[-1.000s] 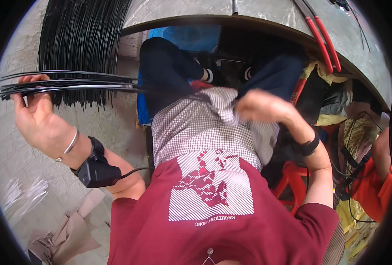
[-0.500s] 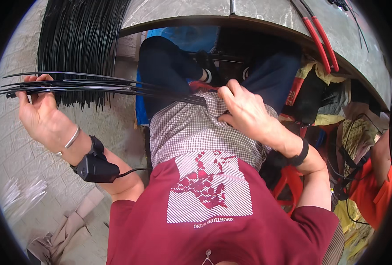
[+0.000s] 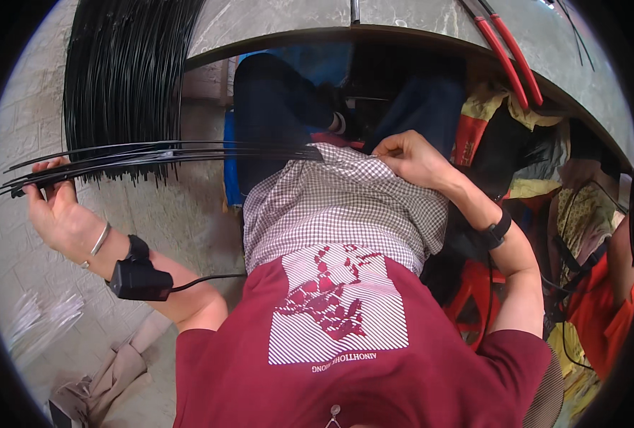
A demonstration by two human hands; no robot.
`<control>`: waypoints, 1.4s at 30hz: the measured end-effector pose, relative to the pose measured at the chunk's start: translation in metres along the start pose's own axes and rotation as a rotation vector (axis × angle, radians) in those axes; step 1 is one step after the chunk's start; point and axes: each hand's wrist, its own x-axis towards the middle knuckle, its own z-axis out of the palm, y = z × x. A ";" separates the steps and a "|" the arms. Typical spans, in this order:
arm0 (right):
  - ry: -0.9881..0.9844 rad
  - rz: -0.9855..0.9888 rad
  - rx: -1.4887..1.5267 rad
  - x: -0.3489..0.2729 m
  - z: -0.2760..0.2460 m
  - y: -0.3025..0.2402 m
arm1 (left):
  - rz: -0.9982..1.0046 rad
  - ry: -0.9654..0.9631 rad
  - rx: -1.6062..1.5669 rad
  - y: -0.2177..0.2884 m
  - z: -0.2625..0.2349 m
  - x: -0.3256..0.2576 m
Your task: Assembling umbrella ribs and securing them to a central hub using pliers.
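Observation:
At the left, my left hand [image 3: 66, 212] is closed round one end of a small bundle of long, thin black strips [image 3: 210, 150]. The bundle stretches sideways over my lap, and its far ends meet a fold of checked cloth [image 3: 331, 207]. My right hand [image 3: 415, 158] pinches the raised upper edge of that cloth, which lies across my thighs. Whether the strip ends lie on or inside the fold, I cannot tell. Behind the held bundle, a thick mass of similar black strips [image 3: 124, 85] hangs down from the table's left end.
A grey table [image 3: 274, 20] curves across the top. Red-handled cutters [image 3: 509, 60] lie at its right edge. A red plastic stool [image 3: 474, 292] stands by my right side. Pale clear strips [image 3: 42, 324] and a brown cloth [image 3: 103, 381] lie at lower left. Another person's arm [image 3: 620, 264] shows at right.
My right hand has shifted right and now lifts the cloth's edge in a pinch. My left hand has lowered slightly, and the bundle's left end has dropped with it.

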 end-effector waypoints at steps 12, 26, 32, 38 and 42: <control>0.250 -0.315 -0.269 -0.012 0.014 -0.046 | 0.206 -0.116 0.275 0.007 0.025 -0.034; -0.325 -0.370 -0.699 -0.053 0.001 -0.044 | 0.104 -0.307 -0.017 -0.017 0.018 -0.008; 0.077 -0.222 -0.295 -0.052 -0.001 -0.056 | 0.093 -0.141 0.060 0.025 0.002 0.000; 0.387 -0.675 -0.652 -0.024 0.029 -0.073 | 0.214 -0.208 0.294 0.012 0.034 -0.034; 0.195 -0.515 -0.273 0.002 0.003 -0.049 | 0.403 -0.264 0.508 0.021 0.050 -0.058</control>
